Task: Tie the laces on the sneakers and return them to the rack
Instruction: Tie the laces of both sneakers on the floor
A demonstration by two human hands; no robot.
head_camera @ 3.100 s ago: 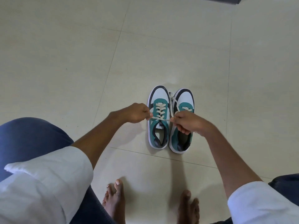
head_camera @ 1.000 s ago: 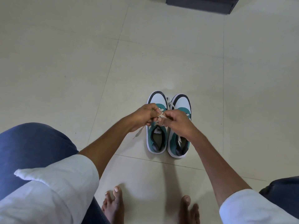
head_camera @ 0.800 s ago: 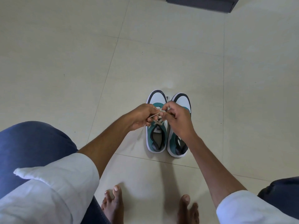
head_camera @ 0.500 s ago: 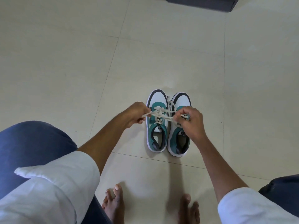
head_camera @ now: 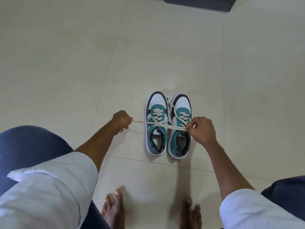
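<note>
Two teal, white and black sneakers stand side by side on the tiled floor, toes pointing away from me: the left sneaker (head_camera: 156, 123) and the right sneaker (head_camera: 180, 126). The left sneaker's white lace (head_camera: 158, 126) is stretched taut sideways across both shoes, crossed in a knot over its tongue. My left hand (head_camera: 121, 119) grips one lace end to the left of the shoes. My right hand (head_camera: 202, 129) pinches the other end over the right sneaker's outer side. The right sneaker's lace lies loose between the toes.
A dark low piece of furniture (head_camera: 198, 3) sits at the top edge of the view. My bare feet (head_camera: 113, 210) rest on the pale floor tiles (head_camera: 66, 63) in front of me, with my knees at both lower corners.
My hands, which were close together over the left sneaker working the lace, have pulled apart sideways. The lace is now drawn tight between them.
</note>
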